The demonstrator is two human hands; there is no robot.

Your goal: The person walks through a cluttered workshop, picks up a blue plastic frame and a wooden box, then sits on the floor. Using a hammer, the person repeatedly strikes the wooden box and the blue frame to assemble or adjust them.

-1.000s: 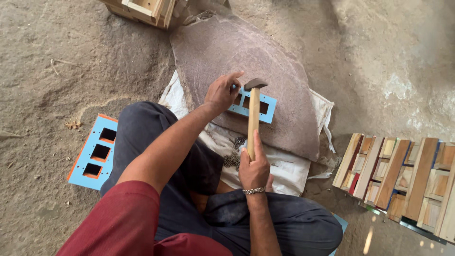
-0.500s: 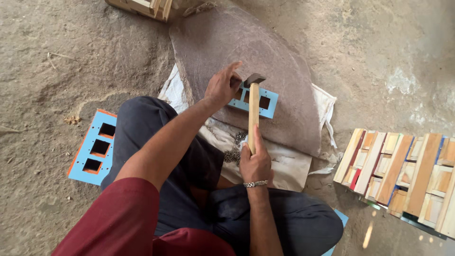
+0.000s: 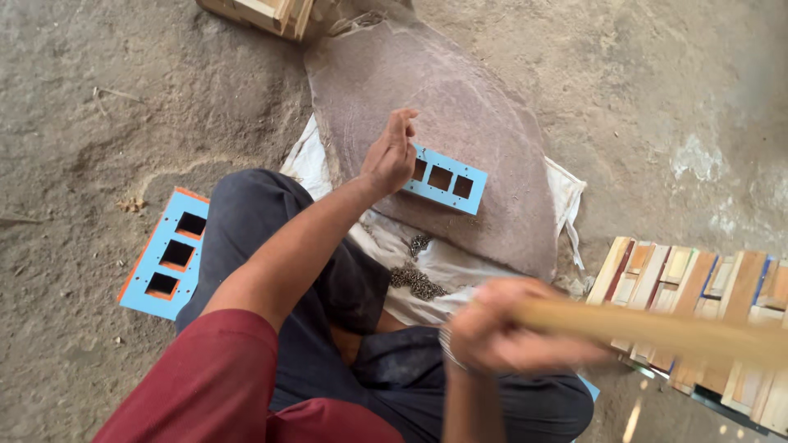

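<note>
- Grey, dusty concrete floor point(image 3: 98, 107) lay under everything, and the person sat on it in dark trousers and a red sleeve.
- Brown, rounded slab of stone point(image 3: 460, 107) rested ahead of the knees, partly on a white woven sack point(image 3: 460, 262).
- Pale wooden frames stacked in a row point(image 3: 698, 287) stood at the right, near the stone; another wooden piece showed at the top edge.
- Light blue flat panel with three square cut-outs and an orange edge point(image 3: 168, 254) lay on the floor at the left, just beside the thigh.
- Smaller light blue frame with three square openings point(image 3: 447, 179) lay on the stone — the left hand point(image 3: 392, 156) pressed its near end, fingers together and raised edgewise.
- The right hand point(image 3: 501, 336) was curled tight around a blurred wooden handle point(image 3: 657, 328) — its far end out of view.
- Small heap of dark metal nails point(image 3: 417, 280) sat on the sack, between stone and lap.
</note>
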